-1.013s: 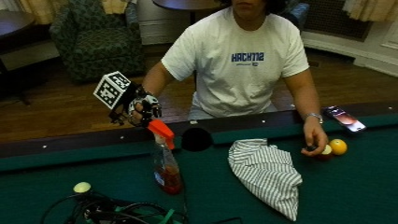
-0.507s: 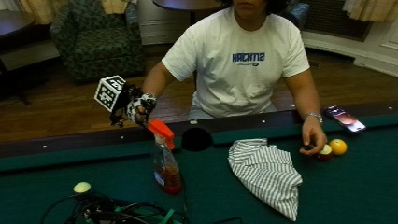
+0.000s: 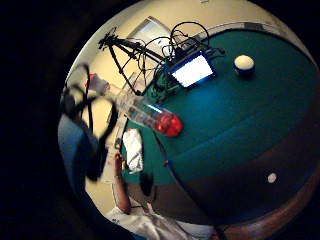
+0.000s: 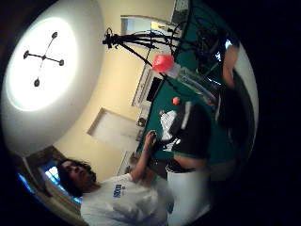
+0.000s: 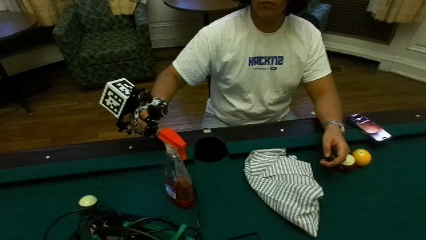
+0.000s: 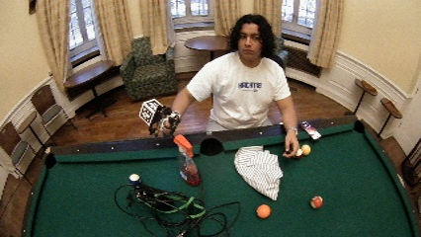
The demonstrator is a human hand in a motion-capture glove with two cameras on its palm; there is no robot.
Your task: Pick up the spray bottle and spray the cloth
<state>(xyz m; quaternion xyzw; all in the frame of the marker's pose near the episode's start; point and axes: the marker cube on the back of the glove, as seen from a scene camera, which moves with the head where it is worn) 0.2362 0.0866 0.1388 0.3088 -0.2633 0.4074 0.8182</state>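
1. The gloved right hand (image 5: 145,116) has barely shifted over the last second; it is still held up over the dark wooden rail (image 5: 80,150) of the pool table, above and just behind the spray bottle's orange trigger head.
2. That hand holds nothing, and its fingers hang loosely curled, apart from the bottle.
3. The spray bottle (image 5: 177,172) stands upright on the green felt (image 5: 373,200), just inside the rail and beside the side pocket (image 5: 211,149); red liquid fills only its lower part, and it stands where it stood a second ago.
4. In the little-finger palm view the same bottle (image 3: 145,112) shows on the felt, clear body and red base.
5. In the thumb-side view its orange head (image 4: 163,62) sits nearest the camera.
6. The striped cloth (image 5: 287,186) lies crumpled on the felt, on the far side of the pocket from the bottle and well apart from it.
7. The bare left hand (image 5: 335,148) rests fingertips-down on the felt, beside a yellow ball (image 5: 362,157) and touching a second ball (image 5: 347,162).
8. A phone (image 5: 368,127) lies on the rail near that wrist.
9. A white ball (image 5: 88,201) and a tangle of cables (image 5: 126,227) lie on the near felt.
10. The wide view adds an orange ball (image 6: 264,211) and a red-and-white ball (image 6: 316,202) further out on the table.
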